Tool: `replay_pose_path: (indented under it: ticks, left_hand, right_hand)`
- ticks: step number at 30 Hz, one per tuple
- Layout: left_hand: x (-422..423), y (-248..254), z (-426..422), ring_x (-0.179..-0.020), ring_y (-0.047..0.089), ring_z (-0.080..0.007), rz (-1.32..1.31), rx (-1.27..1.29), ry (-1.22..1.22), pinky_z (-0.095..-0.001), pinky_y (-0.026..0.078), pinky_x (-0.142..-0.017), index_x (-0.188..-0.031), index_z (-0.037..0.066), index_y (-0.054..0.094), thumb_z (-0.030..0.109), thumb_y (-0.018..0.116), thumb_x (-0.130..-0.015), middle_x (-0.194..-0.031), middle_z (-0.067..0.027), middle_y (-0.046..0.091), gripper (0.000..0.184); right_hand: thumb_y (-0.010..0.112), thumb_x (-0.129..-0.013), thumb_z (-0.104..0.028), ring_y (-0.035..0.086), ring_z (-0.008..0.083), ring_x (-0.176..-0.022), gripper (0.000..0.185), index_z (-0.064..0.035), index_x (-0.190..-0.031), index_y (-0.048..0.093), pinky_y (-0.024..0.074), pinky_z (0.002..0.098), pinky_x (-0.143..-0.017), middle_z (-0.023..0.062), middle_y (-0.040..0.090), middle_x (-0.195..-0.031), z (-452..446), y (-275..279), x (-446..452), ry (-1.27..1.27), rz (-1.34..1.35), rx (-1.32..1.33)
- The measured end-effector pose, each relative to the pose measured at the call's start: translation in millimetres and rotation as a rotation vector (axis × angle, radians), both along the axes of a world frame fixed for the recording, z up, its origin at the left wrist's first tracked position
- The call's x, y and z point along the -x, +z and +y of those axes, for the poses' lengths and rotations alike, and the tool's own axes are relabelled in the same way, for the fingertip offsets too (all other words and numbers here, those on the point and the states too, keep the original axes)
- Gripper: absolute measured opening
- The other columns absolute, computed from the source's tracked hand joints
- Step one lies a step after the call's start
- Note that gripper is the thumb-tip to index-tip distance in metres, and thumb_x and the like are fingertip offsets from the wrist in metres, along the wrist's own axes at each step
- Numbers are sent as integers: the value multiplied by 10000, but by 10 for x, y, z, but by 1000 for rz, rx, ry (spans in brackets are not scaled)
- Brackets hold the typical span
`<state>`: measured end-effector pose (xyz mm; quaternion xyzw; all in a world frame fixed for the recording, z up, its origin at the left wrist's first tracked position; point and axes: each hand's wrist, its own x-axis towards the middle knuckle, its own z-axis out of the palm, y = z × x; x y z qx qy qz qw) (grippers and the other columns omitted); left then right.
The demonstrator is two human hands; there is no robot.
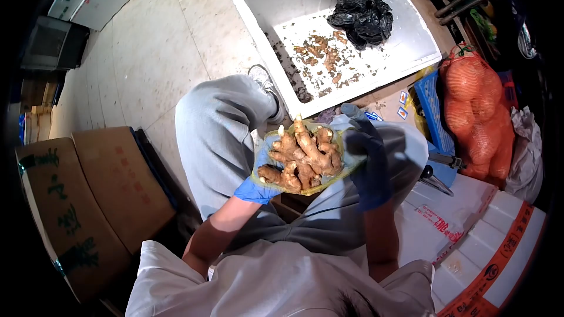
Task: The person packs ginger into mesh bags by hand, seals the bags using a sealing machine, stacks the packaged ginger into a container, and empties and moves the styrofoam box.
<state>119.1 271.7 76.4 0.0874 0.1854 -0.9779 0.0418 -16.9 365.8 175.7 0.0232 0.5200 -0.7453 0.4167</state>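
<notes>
One ginger clump (pixel 305 157) fills the yellow mesh (pixel 312 190) my left grip (pixel 256 189) clasps, though I can't tell whether my right grip (pixel 369 155) closes, and this holding step likely calls for steadiness next.

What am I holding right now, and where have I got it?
Ginger in a yellow mesh net. Your left hand supports it from below, at its left side; your right hand is at its right edge, the grip unclear.

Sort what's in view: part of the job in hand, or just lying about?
Job, apparently:
ginger in yellow netting
gloved hands, left and right
white foam box

Lying about, it seems:
red net sack
cardboard box
black plastic
</notes>
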Motion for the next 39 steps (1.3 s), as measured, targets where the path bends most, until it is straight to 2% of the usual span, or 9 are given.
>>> replay_pose_path:
  ticks: [3, 5, 13, 18, 26, 31, 33, 34, 39]
  left_hand:
    - [-31, 40, 16, -909, 528, -164, -56, -234, 0, -228, 454, -758, -1217, 7, 343, 203, 331, -895, -1142, -101, 462, 377]
    - [-30, 330, 2, -917, 517, -138, -131, 1047, -36, -210, 455, -733, -1192, -1, 377, 161, 374, -879, -1148, -99, 453, 352]
    - [-192, -3, 171, -1011, 482, -184, -335, 1054, -109, -242, 408, -840, -1234, 13, 353, 200, 278, -910, -1155, -105, 471, 382]
    - [-129, 5, 213, -991, 478, -120, 266, -700, -145, -230, 404, -841, -1260, 57, 337, 227, 282, -910, -1212, -45, 431, 393]
    - [-157, 376, 289, -1095, 415, -160, 99, 1415, -159, -269, 322, -944, -1224, 37, 383, 98, 452, -858, -1222, -78, 416, 378]
    - [-202, 437, 305, -1039, 464, -165, 2, 1107, -243, -299, 392, -896, -1212, 42, 380, 87, 409, -880, -1183, -89, 444, 336]
    - [-81, 599, 213, -1029, 475, -171, 15, 101, -233, -302, 406, -881, -1221, 38, 359, 64, 424, -870, -1166, -94, 456, 358]
    - [-141, 523, 180, -1026, 472, -219, -103, 673, -175, -319, 402, -894, -1212, 28, 358, 125, 338, -893, -1147, -128, 447, 334]
    - [-53, 588, 123, -973, 502, -190, -127, 741, -114, -295, 435, -849, -1209, 11, 357, 120, 322, -895, -1141, -110, 453, 334]
  right_hand:
    - [505, -691, -23, 375, 23, -516, 307, -55, -991, 563, 305, 160, -481, -53, 472, -624, 1, -9, 57, 92, 228, -136]
    - [512, -669, 4, 390, 22, -527, 344, -55, -1005, 560, 322, 159, -489, -41, 496, -640, 22, -59, 70, 158, 457, -246]
    - [544, -719, -11, 458, 45, -594, 207, -3, -925, 560, 378, 182, -516, 1, 520, -672, 106, -453, 74, 222, 460, -195]
    - [519, -751, -6, 465, 43, -656, 160, 19, -905, 553, 398, 175, -577, -9, 519, -741, 52, -806, 89, 313, 402, -202]
    - [628, -708, -85, 518, 91, -701, 168, 13, -841, 598, 427, 236, -647, 49, 596, -774, -108, -388, 191, 835, 513, -135]
    - [608, -700, -56, 537, 123, -695, 196, 3, -885, 579, 434, 261, -631, 71, 595, -760, -41, -706, 215, 700, 685, -161]
    - [595, -692, 15, 524, 93, -715, 207, 4, -895, 558, 447, 227, -617, 35, 577, -794, -34, -755, 232, 507, 1077, -343]
    - [553, -725, -6, 522, 96, -727, 196, 8, -920, 541, 444, 232, -614, 30, 575, -814, -21, -754, 217, 427, 931, -232]
    - [504, -758, -66, 573, 250, -702, 206, -10, -953, 542, 445, 306, -642, 133, 592, -768, -3, -580, 71, 24, 1284, -194]
